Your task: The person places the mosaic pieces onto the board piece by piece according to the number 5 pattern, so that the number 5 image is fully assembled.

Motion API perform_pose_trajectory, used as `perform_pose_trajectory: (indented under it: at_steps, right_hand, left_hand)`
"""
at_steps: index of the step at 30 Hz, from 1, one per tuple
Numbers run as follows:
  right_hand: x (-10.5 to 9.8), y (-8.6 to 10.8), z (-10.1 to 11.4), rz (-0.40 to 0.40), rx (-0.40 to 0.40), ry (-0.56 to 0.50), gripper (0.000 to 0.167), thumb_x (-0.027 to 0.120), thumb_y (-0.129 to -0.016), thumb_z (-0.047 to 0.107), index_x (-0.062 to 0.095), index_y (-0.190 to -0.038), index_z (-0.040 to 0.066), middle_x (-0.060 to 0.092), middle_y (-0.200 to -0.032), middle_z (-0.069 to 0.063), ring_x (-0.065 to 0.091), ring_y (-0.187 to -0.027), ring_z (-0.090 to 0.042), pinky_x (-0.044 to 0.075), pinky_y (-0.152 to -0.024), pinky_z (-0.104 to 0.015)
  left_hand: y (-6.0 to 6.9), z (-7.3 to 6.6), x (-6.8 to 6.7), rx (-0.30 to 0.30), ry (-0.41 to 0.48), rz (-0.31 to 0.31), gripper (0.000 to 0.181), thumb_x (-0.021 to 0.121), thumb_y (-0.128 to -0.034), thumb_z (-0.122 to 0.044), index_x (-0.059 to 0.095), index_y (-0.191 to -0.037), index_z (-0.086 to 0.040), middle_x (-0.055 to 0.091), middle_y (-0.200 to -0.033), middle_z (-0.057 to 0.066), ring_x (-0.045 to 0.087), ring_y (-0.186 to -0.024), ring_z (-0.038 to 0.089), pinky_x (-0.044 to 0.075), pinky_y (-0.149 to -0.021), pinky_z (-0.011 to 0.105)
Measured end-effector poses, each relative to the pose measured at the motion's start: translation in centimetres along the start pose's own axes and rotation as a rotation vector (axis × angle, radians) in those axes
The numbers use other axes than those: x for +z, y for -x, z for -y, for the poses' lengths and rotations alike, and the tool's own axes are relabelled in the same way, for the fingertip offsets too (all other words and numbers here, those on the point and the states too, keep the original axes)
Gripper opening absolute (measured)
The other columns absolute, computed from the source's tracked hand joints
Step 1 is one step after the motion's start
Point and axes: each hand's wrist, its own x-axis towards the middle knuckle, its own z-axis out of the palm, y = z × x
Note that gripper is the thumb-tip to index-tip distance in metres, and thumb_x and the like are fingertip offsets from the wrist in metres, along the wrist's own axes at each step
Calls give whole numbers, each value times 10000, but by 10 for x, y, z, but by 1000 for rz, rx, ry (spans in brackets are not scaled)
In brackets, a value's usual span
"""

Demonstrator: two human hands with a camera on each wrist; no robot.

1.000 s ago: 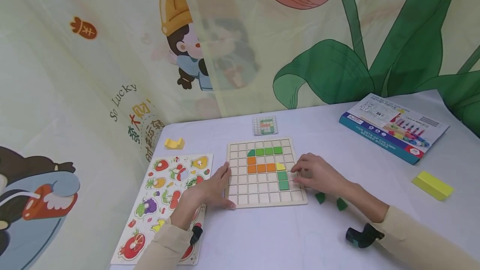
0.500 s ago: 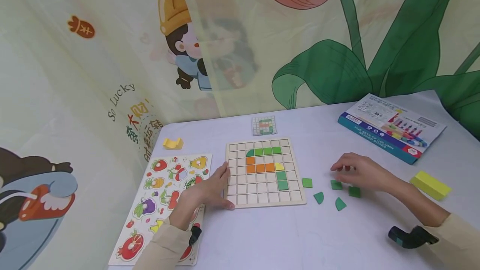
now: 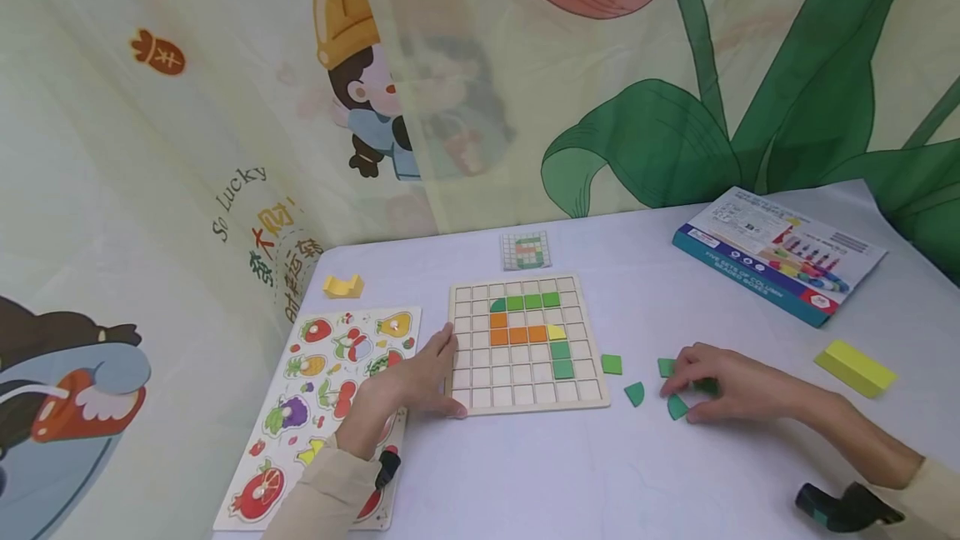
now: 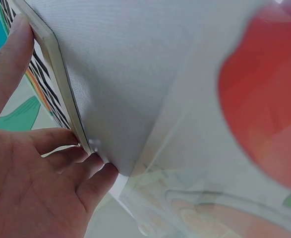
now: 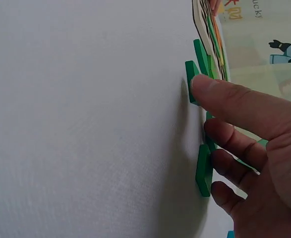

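Observation:
A square wooden grid board (image 3: 482, 397) carries green, orange and yellow tiles. Along its left edge rests my left hand (image 3: 403, 382), thumb at the near corner; the left wrist view has this hand (image 4: 36, 183) with its fingers against the board's rim (image 4: 66, 89). My right hand (image 3: 738, 388) is low over loose green pieces right of the board, its thumb at a rounded green piece (image 3: 677, 408). Beside its fingertips is a green square (image 3: 666, 367); another dark green piece (image 3: 707, 387) is partly covered. In the right wrist view the hand (image 5: 264, 139) has its thumb against a green piece (image 5: 191, 84).
A green square (image 3: 612, 364) and a rounded green piece (image 3: 634, 394) lie between board and right hand. A small pattern card (image 3: 526, 251) lies behind the board, a fruit-picture board (image 3: 300, 432) left. Farther out are yellow blocks (image 3: 856, 368) (image 3: 343, 287) and a box (image 3: 780, 252).
My right hand has moved away from the board's right edge to the loose green pieces, then lowered nearer me. A green square now lies by the board's right side. The left hand stays.

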Motion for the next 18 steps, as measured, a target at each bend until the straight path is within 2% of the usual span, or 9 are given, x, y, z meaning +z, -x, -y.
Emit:
perform_pose_trajectory:
  at_steps: [6,10,15,18]
  right_hand:
    - [2,-2,0,-5,27,45,252,788,-777,384,733,-1023,374,570,-1043,98,514,-991,-64,507,-799,-139]
    - [3,-4,0,-31,6,68,233,788,-774,404,720,-993,361,569,-1012,122,519,-960,-47,513,-807,-141]
    - [4,-7,3,-85,13,47,197,777,-792,402,672,-954,364,581,-989,149,503,-887,3,508,-780,-145]
    - [4,-13,7,-122,27,22,225,781,-795,351,655,-976,304,589,-931,138,499,-828,-9,493,-708,-155]
  left_hand:
    - [0,0,1,10,-5,-9,1077,803,-767,-408,167,-1544,-19,37,-1647,109,110,-1515,280,309,-1169,441]
    - [1,0,1,8,-12,-11,1075,805,-765,-406,173,-1542,-16,43,-1646,112,115,-1514,282,312,-1166,443]
    - [1,-1,0,3,-12,-7,1069,800,-771,-407,169,-1545,-27,34,-1648,104,116,-1514,281,311,-1167,446]
    - [2,-2,-1,0,0,-4,1064,799,-773,-401,169,-1546,-28,29,-1648,104,119,-1513,286,313,-1165,452]
